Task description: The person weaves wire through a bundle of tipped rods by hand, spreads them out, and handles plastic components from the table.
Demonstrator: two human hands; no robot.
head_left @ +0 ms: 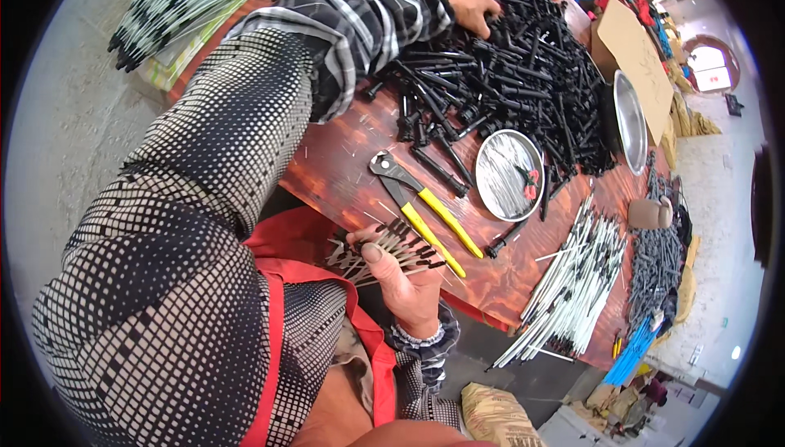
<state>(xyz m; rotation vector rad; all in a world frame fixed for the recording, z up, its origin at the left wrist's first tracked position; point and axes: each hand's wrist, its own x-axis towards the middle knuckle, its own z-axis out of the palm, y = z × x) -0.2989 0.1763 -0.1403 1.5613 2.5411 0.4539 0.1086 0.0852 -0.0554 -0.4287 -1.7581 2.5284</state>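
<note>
My left hand reaches over the far side of the table into a large heap of black tube-shaped plastic parts. Its fingers curl down among them; what they pinch is hidden. Close to my body, my right hand is closed around a bundle of thin pale sticks with dark ends, thumb across it. Between the hands lie pliers with yellow handles, jaws toward the left. Beyond them a round metal bowl holds thin silvery pins and a small red-and-black item.
White rods with black ends lie in a bunch at the right and another at the far left. Farther right are a second metal dish, a cardboard box, dark grey parts and blue rods. A sack stands below.
</note>
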